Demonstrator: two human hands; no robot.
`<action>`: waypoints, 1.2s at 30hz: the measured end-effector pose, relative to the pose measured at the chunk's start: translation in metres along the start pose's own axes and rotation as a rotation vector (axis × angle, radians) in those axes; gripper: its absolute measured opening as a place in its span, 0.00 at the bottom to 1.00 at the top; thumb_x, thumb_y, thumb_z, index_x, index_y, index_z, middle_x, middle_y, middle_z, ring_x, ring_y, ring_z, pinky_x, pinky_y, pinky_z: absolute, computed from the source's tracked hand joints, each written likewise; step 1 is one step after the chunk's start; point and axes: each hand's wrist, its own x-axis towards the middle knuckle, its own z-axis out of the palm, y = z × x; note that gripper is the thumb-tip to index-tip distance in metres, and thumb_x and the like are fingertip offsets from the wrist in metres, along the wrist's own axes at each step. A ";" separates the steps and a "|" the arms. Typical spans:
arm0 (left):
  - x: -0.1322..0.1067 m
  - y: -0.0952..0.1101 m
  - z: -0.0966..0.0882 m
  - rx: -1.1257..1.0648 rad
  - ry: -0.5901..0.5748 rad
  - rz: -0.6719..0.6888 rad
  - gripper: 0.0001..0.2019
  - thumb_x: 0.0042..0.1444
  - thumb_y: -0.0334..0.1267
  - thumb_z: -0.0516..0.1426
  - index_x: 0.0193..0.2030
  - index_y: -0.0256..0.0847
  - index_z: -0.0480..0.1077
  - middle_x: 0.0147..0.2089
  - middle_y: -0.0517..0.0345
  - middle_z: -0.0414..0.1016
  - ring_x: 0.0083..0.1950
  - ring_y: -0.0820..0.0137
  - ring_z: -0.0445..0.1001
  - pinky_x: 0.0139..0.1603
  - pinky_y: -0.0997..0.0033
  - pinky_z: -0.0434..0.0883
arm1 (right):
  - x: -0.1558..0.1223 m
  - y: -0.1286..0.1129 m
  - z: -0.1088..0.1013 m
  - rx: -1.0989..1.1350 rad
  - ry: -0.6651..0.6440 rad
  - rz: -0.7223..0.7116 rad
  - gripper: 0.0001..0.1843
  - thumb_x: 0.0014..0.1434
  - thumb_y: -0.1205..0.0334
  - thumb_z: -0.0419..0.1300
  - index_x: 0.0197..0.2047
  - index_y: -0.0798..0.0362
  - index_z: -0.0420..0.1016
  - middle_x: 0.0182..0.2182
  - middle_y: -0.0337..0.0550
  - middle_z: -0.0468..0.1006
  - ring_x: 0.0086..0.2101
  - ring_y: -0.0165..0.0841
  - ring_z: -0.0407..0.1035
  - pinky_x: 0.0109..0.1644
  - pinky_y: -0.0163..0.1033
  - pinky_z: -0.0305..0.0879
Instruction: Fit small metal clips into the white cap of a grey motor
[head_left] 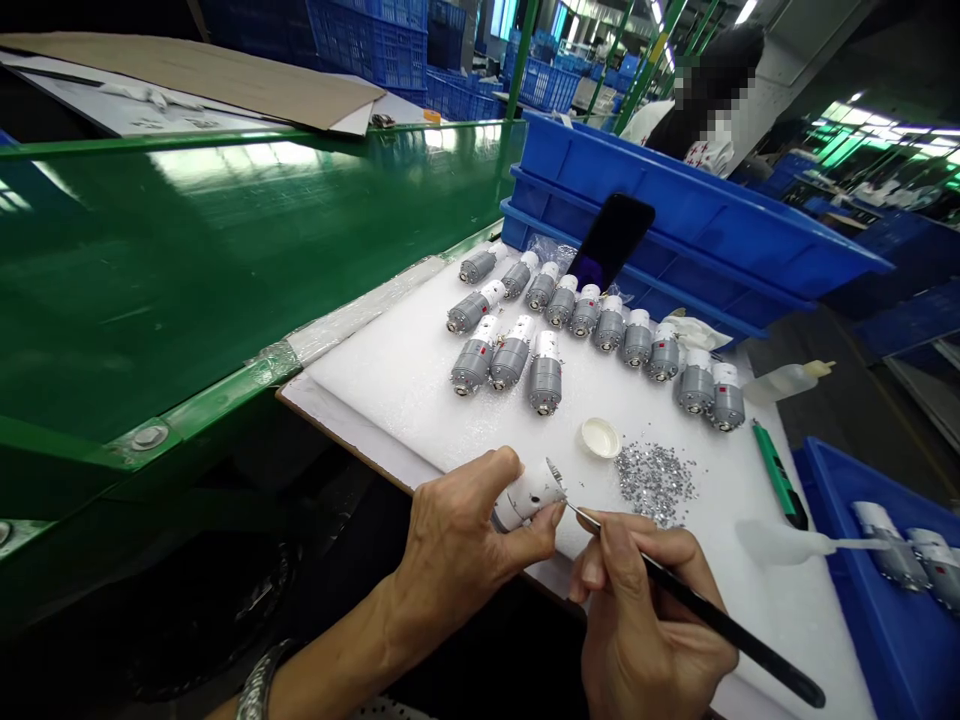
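My left hand (457, 545) is closed around a small grey-and-white motor (527, 497), held just above the near edge of the white foam pad (420, 400). My right hand (637, 610) pinches black tweezers (720, 625), whose fine tip touches the motor's white end. A pile of tiny silver parts (656, 482) lies on the pad just beyond the tweezers. A white cap (600, 437) sits next to the pile. Several more motors (585, 335) lie in rows further back on the pad.
A green conveyor (225, 240) runs along the left. Stacked blue crates (675, 220) with a black phone (609, 243) leaning on them stand behind the pad. A green pen (778, 485), two squeeze bottles (787, 381), and a blue tray with motors (900, 560) lie right. Another person sits behind.
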 end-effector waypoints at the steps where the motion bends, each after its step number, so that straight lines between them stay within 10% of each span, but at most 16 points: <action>1: 0.000 0.000 0.000 0.006 -0.002 0.000 0.10 0.54 0.40 0.60 0.28 0.37 0.68 0.21 0.66 0.65 0.20 0.78 0.60 0.21 0.79 0.59 | 0.000 0.001 0.000 0.001 0.003 0.004 0.09 0.57 0.70 0.65 0.29 0.55 0.69 0.24 0.35 0.74 0.17 0.24 0.65 0.19 0.30 0.62; 36: 0.005 0.006 -0.010 -0.170 -0.213 -0.252 0.13 0.55 0.47 0.59 0.32 0.43 0.60 0.22 0.70 0.58 0.24 0.77 0.53 0.25 0.76 0.54 | 0.002 0.002 -0.015 -0.052 -0.023 -0.194 0.06 0.58 0.74 0.63 0.31 0.57 0.72 0.32 0.41 0.81 0.15 0.24 0.67 0.13 0.31 0.61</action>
